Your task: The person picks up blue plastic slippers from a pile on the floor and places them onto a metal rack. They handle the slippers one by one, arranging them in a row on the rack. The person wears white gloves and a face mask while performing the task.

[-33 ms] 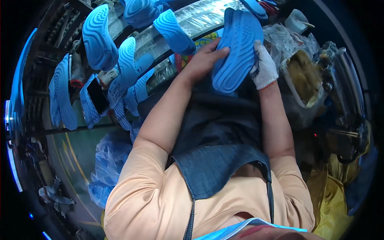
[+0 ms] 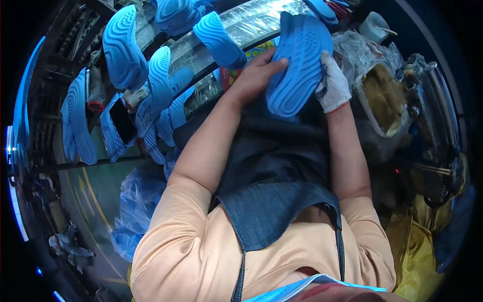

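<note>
Above my dark apron, both hands hold a small stack of blue ridged shoe soles (image 2: 298,70); how many are in it I cannot tell. My left hand (image 2: 264,73) is bare and closed on the left edge, its thumb lying across the top face. On the other side, my right hand (image 2: 333,83), in a white knitted glove, grips the right edge with the thumb up. The fingers beneath the soles are hidden. To the left, another blue sole (image 2: 219,40) lies on a rack bar, apart from my left hand.
More blue soles (image 2: 124,48) hang or lie along the rack at the left, with a black phone (image 2: 122,121) among them. At the right stand a brown-crusted container (image 2: 385,98) in plastic wrap and a white cup (image 2: 373,27). A clear plastic bag (image 2: 138,201) sits at lower left.
The held soles have shifted slightly in my hands, and their upper ends look less fanned apart. Both hands keep their grip in nearly the same place.
</note>
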The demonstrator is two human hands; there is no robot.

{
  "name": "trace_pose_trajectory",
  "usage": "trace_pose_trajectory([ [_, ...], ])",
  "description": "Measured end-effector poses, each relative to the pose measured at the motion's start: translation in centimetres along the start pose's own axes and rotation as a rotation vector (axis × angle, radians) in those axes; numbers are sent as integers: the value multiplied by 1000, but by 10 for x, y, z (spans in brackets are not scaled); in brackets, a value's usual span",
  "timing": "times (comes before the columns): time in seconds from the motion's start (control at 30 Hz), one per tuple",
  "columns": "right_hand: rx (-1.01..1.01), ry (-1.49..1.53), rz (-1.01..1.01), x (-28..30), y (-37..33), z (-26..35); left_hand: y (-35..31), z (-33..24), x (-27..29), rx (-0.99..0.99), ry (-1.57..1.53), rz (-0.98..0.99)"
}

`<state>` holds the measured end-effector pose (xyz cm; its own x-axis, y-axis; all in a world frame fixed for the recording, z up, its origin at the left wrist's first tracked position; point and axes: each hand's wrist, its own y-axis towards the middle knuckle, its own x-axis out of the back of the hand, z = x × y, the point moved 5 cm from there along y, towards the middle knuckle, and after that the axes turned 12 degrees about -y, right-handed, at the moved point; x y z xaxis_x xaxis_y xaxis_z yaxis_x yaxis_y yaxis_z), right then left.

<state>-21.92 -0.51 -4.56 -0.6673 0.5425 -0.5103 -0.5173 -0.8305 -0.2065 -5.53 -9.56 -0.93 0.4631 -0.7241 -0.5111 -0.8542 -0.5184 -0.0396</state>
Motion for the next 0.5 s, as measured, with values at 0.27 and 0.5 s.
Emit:
trace_pose_trajectory([
  [0.27, 144, -19, 199, -29, -35, 34, -8, -28, 32, 36, 14, -268],
  [0.5, 309, -1122, 612, -88, -68, 26, -25, -30, 32, 157, 388, 116],
])
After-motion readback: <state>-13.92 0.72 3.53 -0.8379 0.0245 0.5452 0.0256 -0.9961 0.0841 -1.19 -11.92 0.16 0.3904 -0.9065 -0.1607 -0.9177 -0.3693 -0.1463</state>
